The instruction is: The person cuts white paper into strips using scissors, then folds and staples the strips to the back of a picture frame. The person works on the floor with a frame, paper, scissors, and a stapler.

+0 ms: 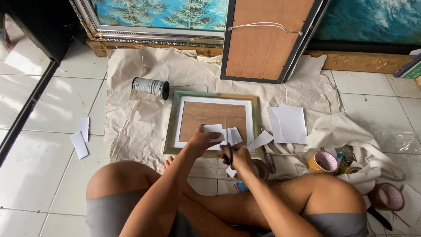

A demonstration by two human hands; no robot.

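Paper (215, 130) lies pinched in the left hand (199, 141) over the picture frame (213, 124) on the floor — the right hand (239, 159) grips scissors (228, 145), blades up. A slip could skew the cut (or nick the left fingers) — they sit close.

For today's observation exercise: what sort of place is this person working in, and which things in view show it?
Probably a picture-framing workshop: framed paintings lean against the wall, a frame lies on brown paper, and tape rolls sit nearby.
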